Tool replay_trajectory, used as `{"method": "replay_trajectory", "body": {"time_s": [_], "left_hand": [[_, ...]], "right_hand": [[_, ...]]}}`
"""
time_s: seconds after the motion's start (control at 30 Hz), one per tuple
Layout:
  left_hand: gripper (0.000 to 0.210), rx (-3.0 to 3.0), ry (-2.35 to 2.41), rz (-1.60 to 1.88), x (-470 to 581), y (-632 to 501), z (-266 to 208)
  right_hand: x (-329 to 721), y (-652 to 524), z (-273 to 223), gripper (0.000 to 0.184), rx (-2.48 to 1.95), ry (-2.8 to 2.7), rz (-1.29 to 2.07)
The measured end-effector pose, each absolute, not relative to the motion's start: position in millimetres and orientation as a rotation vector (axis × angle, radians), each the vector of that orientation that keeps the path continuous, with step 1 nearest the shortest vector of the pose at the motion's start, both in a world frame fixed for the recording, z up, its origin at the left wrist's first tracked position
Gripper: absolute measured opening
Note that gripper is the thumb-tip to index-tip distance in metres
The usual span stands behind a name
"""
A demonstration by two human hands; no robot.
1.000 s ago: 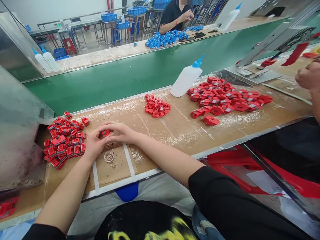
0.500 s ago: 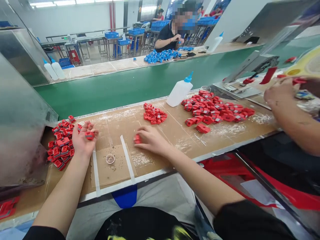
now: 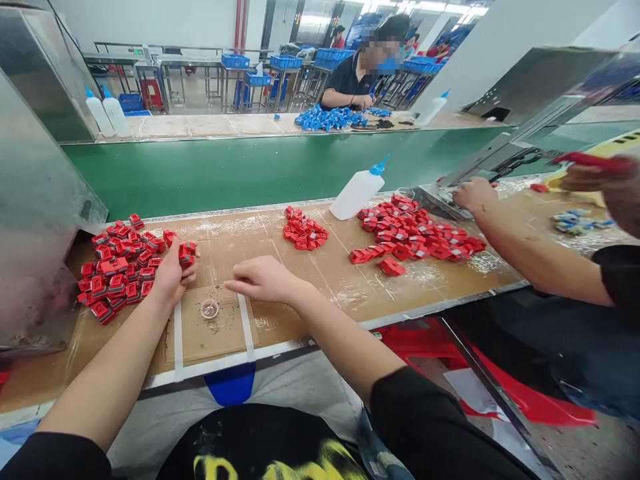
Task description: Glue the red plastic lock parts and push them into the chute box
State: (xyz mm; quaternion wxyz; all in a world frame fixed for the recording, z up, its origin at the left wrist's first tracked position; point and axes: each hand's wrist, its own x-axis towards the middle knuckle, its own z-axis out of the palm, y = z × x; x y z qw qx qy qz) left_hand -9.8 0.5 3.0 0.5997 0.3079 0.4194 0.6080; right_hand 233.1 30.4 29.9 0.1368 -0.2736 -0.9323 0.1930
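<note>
My left hand (image 3: 173, 275) is closed around a red plastic part (image 3: 187, 253) with a grey band, beside a heap of similar red parts (image 3: 116, 265) at the left. Another red piece shows at its fingertips, but I cannot tell whether it is held. My right hand (image 3: 264, 279) hovers palm down over the work surface, fingers curled together; whatever they may hold is hidden. Between and below both hands, a small round cup (image 3: 209, 309) rests on a cardboard square (image 3: 215, 340) edged with white tape strips.
A small red pile (image 3: 305, 230), a larger one (image 3: 417, 230) and a white squeeze bottle (image 3: 357, 193) stand to the right. A metal housing (image 3: 40, 220) borders the left. A co-worker's arm (image 3: 535, 240) reaches in at right. Beyond runs a green belt (image 3: 225, 170).
My right hand has moved left, toward my left hand, and the red part formerly at its fingers no longer shows there. My left hand's fingers have closed from an open palm.
</note>
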Motion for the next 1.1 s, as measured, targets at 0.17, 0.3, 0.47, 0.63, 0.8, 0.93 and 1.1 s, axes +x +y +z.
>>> {"method": "replay_trajectory", "body": {"time_s": [0.17, 0.3, 0.47, 0.63, 0.8, 0.93, 1.1], "left_hand": [[0.054, 0.798, 1.011, 1.419, -5.7, -0.9, -2.1], [0.056, 0.783, 1.005, 1.437, -0.4, 0.6, -0.1], [0.065, 0.996, 1.147, 1.348, 2.9, 1.4, -1.4], [0.059, 1.307, 1.263, 1.146, 4.0, 0.2, -7.5], [0.057, 1.407, 1.327, 1.01, 5.2, 1.7, -12.1], [0.057, 1.447, 1.355, 0.982, 5.6, 2.7, -14.3], [0.055, 1.405, 1.334, 0.995, 5.4, 2.7, -14.2]], "right_hand": [[193.7, 26.7, 16.3, 0.04, -0.417, -2.868, 0.652], [193.2, 23.0, 4.3, 0.037, -0.238, -2.762, 0.809], [201.1, 27.9, 1.1, 0.04, -0.193, -2.588, 1.113], [209.3, 46.8, -3.1, 0.046, -0.442, -2.052, 1.122], [205.5, 58.9, -6.3, 0.046, -0.651, -1.819, 1.009], [199.5, 61.8, -12.4, 0.044, -0.687, -1.911, 0.937], [198.2, 63.8, -17.3, 0.044, -0.721, -1.986, 0.887]]}}
